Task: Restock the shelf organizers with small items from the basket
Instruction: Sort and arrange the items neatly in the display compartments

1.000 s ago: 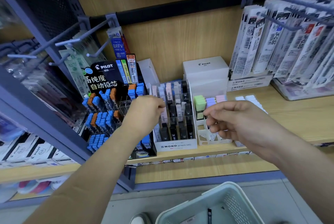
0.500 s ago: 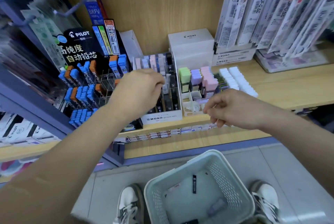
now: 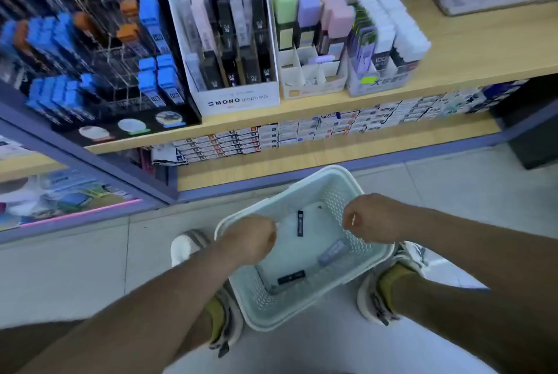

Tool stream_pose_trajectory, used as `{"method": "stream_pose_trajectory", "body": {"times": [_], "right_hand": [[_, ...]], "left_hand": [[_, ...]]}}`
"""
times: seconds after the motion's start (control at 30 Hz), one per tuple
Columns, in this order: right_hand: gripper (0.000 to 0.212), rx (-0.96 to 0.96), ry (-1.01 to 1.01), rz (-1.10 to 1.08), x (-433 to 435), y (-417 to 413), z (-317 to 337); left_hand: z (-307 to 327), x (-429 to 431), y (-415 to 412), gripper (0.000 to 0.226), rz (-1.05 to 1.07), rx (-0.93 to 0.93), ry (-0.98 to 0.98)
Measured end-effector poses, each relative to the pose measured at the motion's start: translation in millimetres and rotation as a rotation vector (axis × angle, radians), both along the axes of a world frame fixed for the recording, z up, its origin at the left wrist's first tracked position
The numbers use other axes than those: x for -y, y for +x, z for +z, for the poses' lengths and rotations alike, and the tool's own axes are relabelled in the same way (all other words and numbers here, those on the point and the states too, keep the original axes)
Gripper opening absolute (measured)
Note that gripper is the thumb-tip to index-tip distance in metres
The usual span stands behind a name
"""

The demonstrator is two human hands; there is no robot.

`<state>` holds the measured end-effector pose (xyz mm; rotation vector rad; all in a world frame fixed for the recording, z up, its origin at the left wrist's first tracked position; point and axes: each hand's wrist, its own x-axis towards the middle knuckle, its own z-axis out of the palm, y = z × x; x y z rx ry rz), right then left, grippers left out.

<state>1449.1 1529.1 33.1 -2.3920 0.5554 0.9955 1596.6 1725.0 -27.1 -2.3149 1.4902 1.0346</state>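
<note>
A pale green plastic basket (image 3: 305, 313) stands on the floor between my shoes. Inside lie two slim black cases (image 3: 299, 222) (image 3: 291, 277) and a lilac case (image 3: 333, 252). My left hand (image 3: 250, 238) hangs over the basket's left rim, knuckles up and fingers curled downward. Over the right side hovers my right hand (image 3: 373, 218), curled the same way. Both palms are hidden, so I cannot tell whether either holds anything. On the shelf above stand the white MONO organizer (image 3: 238, 100), a white divided organizer (image 3: 314, 78) with pastel erasers, and a black display (image 3: 120, 114) of blue lead cases.
A grey box (image 3: 377, 81) of white-capped items sits right of the eraser organizer. The wooden shelf edge (image 3: 332, 105) runs above rows of small boxes (image 3: 302, 129). A purple shelf frame (image 3: 90, 168) juts out at the left. Tiled floor (image 3: 90, 268) surrounds the basket.
Both hands have dropped from the shelf organizers down to the basket. My view has tilted down, so the basket and my shoes now fill the lower frame.
</note>
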Motion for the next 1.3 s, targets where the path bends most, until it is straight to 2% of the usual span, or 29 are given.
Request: {"method": "stream_pose_trajectory", "body": {"times": [0.13,0.23,0.47,0.6,0.7,0.8,0.87,1.0,1.07,1.17,1.23,1.3], "right_hand": [[0.025,-0.03,-0.081,0.066,-8,11,-78],[0.038,-0.094,-0.092,0.177,-16,14,-127],[0.038,-0.22,-0.052,0.336,-20,24,-185],[0.049,-0.174,-0.106,0.413,-16,30,-192],[0.05,-0.094,-0.146,0.384,-16,27,-195],[0.028,0.0,-0.216,0.258,-20,27,-200],[0.028,0.014,-0.199,0.125,-25,29,-202],[0.031,0.016,-0.1,-0.195,-40,30,-214],[0.035,-0.039,-0.111,-0.215,-44,33,-215],[0.041,-0.055,-0.145,-0.161,-49,39,-220],[0.034,-0.038,-0.166,-0.153,-47,40,-223],[0.019,-0.002,-0.127,-0.255,-45,39,-219]], "left_hand": [[-81,-2,-40,0.019,0.002,-0.084,0.106],[-120,3,-61,0.026,-0.036,-0.083,0.178],[-144,16,-61,0.031,0.001,-0.097,0.244],[-141,18,-45,0.025,0.151,-0.011,0.148],[-134,16,-33,0.031,0.237,0.048,0.163],[-126,11,-31,0.035,0.234,0.047,0.275],[-121,10,-35,0.036,0.276,-0.018,0.321],[-115,17,-55,0.047,0.753,-0.223,0.33],[-116,20,-63,0.049,0.985,-0.313,0.283],[-125,17,-70,0.05,1.383,-0.384,0.075],[-131,14,-73,0.046,1.575,-0.372,-0.098],[-133,10,-74,0.04,1.794,-0.422,-0.286]]}}
